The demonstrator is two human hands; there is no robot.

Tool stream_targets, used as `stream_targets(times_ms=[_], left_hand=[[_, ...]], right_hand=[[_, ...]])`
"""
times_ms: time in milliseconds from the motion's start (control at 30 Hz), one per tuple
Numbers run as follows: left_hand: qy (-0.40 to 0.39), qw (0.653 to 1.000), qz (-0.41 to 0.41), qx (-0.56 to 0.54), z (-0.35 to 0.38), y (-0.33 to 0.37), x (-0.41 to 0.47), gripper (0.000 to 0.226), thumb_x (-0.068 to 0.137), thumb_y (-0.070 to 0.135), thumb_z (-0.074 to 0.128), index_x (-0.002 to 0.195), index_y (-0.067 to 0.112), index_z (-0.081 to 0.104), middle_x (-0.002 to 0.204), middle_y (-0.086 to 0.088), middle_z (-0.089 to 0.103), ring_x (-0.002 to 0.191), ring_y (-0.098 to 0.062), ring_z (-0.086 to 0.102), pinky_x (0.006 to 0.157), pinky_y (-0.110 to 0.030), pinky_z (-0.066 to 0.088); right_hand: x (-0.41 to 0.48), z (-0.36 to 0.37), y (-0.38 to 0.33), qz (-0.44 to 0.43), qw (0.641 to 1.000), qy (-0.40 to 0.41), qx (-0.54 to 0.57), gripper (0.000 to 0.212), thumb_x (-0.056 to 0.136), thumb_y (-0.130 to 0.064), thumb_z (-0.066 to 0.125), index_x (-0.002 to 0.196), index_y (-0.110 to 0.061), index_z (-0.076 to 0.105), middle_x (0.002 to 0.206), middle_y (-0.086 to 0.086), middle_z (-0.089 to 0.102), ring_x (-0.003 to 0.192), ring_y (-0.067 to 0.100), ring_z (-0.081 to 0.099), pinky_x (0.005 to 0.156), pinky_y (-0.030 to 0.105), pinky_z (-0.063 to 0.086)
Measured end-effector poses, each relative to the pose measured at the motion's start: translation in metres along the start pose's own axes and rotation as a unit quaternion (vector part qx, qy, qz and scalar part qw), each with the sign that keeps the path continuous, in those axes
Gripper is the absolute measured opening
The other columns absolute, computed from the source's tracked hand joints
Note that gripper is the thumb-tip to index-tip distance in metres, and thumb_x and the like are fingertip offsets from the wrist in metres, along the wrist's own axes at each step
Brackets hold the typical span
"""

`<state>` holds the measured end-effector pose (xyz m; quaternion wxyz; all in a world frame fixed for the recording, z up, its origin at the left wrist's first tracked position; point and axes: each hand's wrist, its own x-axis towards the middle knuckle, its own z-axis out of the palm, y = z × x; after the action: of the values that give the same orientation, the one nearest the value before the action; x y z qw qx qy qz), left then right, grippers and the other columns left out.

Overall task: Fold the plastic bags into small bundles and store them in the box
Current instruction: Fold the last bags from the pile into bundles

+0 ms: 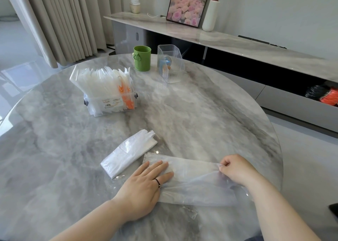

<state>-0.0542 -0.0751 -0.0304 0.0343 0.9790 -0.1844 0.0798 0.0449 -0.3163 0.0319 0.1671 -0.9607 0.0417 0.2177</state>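
Observation:
A translucent plastic bag (193, 178) lies flat as a long strip on the marble table near its front edge. My left hand (144, 184) presses flat on the strip's left end, fingers straight. My right hand (236, 169) pinches the strip's right end with curled fingers. A second white bag (128, 153), folded into a narrow strip, lies just left of it. A clear plastic box (111, 101) at the middle left holds several folded bags standing upright, some with orange print.
A green cup (142, 58) and a ribbed clear holder (170, 63) stand at the table's far side. The round table's edge (274, 149) curves close to my right hand. A dark object (333, 209) shows at the right border.

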Motion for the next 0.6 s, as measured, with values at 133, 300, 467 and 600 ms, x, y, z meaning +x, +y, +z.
stream_targets(times_ms=[133,300,467,600], left_hand=[[0.000,1.000,0.002,0.011,0.001,0.002,0.000,0.048,0.072,0.030,0.037,0.109,0.033,0.067,0.116,0.008,0.066,0.108,-0.008,0.062,0.107,-0.026,0.009],[0.000,1.000,0.007,0.020,0.001,0.001,0.000,0.048,0.072,0.030,0.037,0.110,0.032,0.066,0.116,0.006,0.066,0.108,-0.010,0.063,0.107,-0.026,0.009],[-0.009,0.999,0.017,0.036,-0.002,0.002,0.001,0.049,0.072,0.029,0.036,0.109,0.032,0.067,0.115,0.006,0.067,0.107,-0.010,0.063,0.106,-0.028,0.010],[-0.013,0.999,0.030,0.038,-0.001,0.001,0.000,0.049,0.074,0.030,0.037,0.114,0.031,0.065,0.117,0.005,0.066,0.109,-0.010,0.062,0.106,-0.029,0.010]], right_hand=[[-0.002,-0.013,0.005,0.065,0.992,0.062,-0.092,0.013,0.090,-0.019,0.049,0.081,-0.026,0.055,0.106,-0.004,0.065,0.109,0.020,0.057,0.089,0.026,0.037],[-0.016,-0.027,0.010,0.159,0.959,0.156,-0.175,0.049,0.087,-0.016,0.053,0.133,-0.021,0.039,0.141,0.003,0.040,0.134,0.023,0.029,0.105,0.035,0.024],[-0.037,0.020,-0.028,-0.133,0.950,0.258,-0.111,0.050,0.095,-0.010,0.032,0.145,-0.012,0.026,0.157,0.012,0.005,0.145,0.026,0.004,0.117,0.032,-0.003],[-0.063,0.078,-0.064,-0.275,0.952,0.124,-0.060,0.081,0.076,-0.045,-0.004,0.149,-0.013,0.013,0.157,0.007,-0.004,0.146,0.020,-0.002,0.109,0.026,-0.014]])
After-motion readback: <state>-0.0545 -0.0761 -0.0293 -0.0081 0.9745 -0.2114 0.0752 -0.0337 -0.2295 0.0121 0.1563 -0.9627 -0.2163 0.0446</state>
